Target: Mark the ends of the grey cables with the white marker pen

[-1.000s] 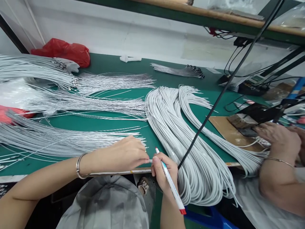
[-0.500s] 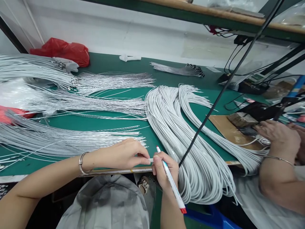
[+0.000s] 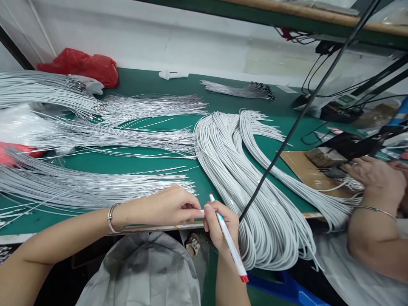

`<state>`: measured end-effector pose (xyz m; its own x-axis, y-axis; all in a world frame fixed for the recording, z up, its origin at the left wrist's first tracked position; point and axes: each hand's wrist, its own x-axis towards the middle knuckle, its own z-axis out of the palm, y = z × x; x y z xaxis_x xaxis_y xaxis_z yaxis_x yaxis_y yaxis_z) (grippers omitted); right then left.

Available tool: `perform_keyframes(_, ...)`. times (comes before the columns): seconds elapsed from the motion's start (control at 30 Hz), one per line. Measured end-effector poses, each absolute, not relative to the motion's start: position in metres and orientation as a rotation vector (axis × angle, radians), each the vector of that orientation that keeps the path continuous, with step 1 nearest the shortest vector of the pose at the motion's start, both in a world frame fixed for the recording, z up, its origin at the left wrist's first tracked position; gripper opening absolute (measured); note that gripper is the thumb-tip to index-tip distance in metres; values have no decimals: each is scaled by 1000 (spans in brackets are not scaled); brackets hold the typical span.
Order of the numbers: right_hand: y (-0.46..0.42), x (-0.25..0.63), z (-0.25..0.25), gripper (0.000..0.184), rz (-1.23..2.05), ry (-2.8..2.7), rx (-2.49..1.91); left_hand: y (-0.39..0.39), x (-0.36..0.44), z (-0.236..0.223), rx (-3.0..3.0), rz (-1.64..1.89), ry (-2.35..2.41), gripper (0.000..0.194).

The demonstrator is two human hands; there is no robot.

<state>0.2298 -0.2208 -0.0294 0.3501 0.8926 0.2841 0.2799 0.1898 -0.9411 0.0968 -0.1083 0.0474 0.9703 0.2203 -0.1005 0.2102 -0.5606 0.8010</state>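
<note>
One thumb and finger of the left hand (image 3: 174, 207) pinch a thin white piece (image 3: 202, 211) just left of the draped cable bundle (image 3: 229, 170); the right hand (image 3: 229, 223) is curled round a red-ended pen (image 3: 232, 248), and whether it also grips the piece cannot be told. Farther left of the bundle, loose wires (image 3: 153, 183) lie on the bench (image 3: 127, 163). The pen's red tip could stain the bundle if it brushed it, and the bundle's overhanging weight could drag it off the bench.
</note>
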Motion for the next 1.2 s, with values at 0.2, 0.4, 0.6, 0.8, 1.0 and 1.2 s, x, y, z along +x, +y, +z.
perform_keyframes(0.2,-224,230,-33,21,461,-1019,-1320,-101,94,47,1916,-57,372,31)
perform_keyframes(0.4,-227,223,-42,42,148,-1217,-1323,-99,93,53,1911,-81,411,35)
perform_keyframes(0.6,-223,208,-39,52,-23,-1311,-1319,-105,96,56,2074,38,399,37)
perform_keyframes(0.8,-227,218,-44,16,311,-1125,-1296,-109,95,60,2296,60,306,29)
perform_keyframes(1.0,-228,222,-38,38,707,-1035,-1286,-108,97,58,2381,-112,176,28)
perform_keyframes(1.2,-228,223,-42,25,497,-937,-1339,-104,97,54,2248,-122,213,28)
